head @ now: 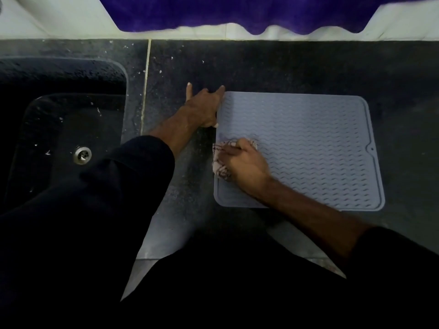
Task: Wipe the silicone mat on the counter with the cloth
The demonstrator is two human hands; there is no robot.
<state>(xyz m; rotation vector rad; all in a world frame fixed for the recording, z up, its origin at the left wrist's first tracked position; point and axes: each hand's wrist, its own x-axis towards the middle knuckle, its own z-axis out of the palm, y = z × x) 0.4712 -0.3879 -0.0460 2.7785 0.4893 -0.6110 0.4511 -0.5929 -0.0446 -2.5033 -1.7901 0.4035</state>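
A dark sink (61, 129) with a metal drain (82, 155) is set into the counter's (285, 67) left end. Just right of it, the left hand (204, 108) rests at the mat's (308, 148) far-left corner, fingers straight and spread, some on the counter, one along the mat's left edge. The grey ribbed mat lies flat mid-counter, nearer the front edge. The right hand (242, 165) presses a bunched patterned cloth (222, 162) onto the mat's left edge, fingers curled over it. A purple towel (261, 13) hangs beyond the counter's back edge.
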